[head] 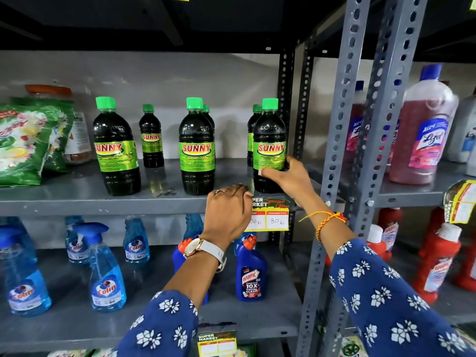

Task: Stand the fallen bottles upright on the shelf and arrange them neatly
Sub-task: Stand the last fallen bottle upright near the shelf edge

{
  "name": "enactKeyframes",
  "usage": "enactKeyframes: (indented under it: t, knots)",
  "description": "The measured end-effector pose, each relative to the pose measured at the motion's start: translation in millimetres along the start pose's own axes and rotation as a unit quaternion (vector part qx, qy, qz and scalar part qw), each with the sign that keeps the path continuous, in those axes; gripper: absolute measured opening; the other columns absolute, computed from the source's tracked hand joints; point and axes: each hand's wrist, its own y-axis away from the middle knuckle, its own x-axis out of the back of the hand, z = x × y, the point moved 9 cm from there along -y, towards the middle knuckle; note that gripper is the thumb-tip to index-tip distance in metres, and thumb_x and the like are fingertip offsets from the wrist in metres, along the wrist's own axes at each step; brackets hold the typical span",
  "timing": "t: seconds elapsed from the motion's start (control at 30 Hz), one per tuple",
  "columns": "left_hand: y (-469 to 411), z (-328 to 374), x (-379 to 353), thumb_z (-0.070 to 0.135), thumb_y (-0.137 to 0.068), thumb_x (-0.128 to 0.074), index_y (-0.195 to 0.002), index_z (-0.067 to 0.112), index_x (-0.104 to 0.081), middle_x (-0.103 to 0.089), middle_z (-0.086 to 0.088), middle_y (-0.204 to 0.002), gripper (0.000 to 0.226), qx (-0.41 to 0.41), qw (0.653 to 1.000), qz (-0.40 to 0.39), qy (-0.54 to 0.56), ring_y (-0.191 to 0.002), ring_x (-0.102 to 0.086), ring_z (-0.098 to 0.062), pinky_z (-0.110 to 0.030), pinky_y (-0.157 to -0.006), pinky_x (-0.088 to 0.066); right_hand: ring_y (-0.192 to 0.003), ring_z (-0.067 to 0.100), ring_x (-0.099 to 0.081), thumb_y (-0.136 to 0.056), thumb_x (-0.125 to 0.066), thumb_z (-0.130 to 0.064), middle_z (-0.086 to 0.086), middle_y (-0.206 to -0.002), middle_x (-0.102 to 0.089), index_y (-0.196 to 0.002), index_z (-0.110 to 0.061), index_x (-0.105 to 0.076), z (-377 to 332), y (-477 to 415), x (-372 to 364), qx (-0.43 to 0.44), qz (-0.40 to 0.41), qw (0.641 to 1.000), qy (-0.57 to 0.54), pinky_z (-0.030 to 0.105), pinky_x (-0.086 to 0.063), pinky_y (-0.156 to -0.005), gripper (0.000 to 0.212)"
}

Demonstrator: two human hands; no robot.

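Several dark Sunny bottles with green caps stand upright on the grey shelf (77, 199). At the front are a left bottle (114, 148), a middle bottle (197, 148) and a right bottle (269, 145); smaller-looking ones (151, 137) stand behind. My right hand (288, 180) grips the lower part of the right bottle, close to the shelf's front edge. My left hand (228, 210) rests with curled fingers on the shelf edge between the middle and right bottles, holding nothing. No bottle lies on its side in view.
A green detergent bag (28, 140) and a jar fill the shelf's left end. A price tag (270, 215) hangs under the right bottle. Slotted grey uprights (342, 124) stand right of it. Blue spray bottles (107, 274) and a Harpic bottle (251, 269) sit below; pink Lizol bottles (422, 130) at right.
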Motion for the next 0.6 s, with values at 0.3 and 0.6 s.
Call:
enactKeyframes:
  t: [0.3, 0.6]
  knots:
    - [-1.0, 0.0, -4.0, 0.032, -0.091, -0.021, -0.104, 0.010, -0.063, -0.068, -0.008, -0.107, 0.049, -0.014, 1.000, -0.022, 0.004, -0.094, -0.061, -0.024, -0.035, -0.079, -0.039, -0.086, 0.007, -0.063, -0.065, -0.079, -0.028, -0.012, -0.087, -0.065, -0.097, -0.027, -0.056, -6.0, 1.7, 1.1, 0.014, 0.005, 1.000, 0.015, 0.002, -0.041, -0.055, 0.038]
    - [30.6, -67.2, 115.6, 0.022, -0.095, -0.044, -0.131, 0.005, -0.044, -0.047, -0.014, -0.135, 0.041, 0.009, 0.943, 0.276, 0.186, -0.128, -0.033, -0.009, -0.018, -0.108, -0.023, -0.126, 0.014, -0.038, -0.067, -0.074, -0.046, 0.002, -0.135, -0.035, -0.144, -0.029, -0.012, -93.9, 69.6, -27.7, 0.299, 0.095, 0.945, 0.089, 0.029, -0.033, -0.106, 0.099]
